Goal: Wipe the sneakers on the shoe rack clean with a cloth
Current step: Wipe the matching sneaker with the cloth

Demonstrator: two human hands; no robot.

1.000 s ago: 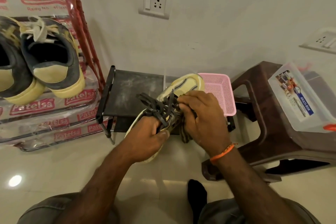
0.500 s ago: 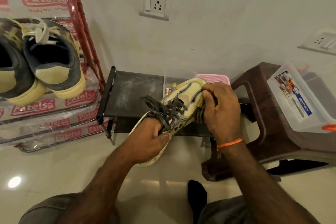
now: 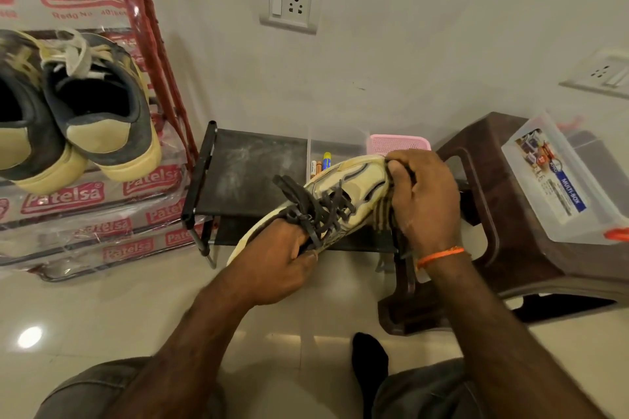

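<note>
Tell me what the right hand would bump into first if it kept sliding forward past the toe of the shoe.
Probably the pink basket just beyond the toe of the shoe that the right hand wipes, then the wall; depth is hard to judge from this view.

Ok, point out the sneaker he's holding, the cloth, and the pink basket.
sneaker (image 3: 354,185), head view, cream upper beside the laces.
cloth (image 3: 381,216), head view, striped fold under the right hand.
pink basket (image 3: 400,143), head view, mesh wall below the rim.
</note>
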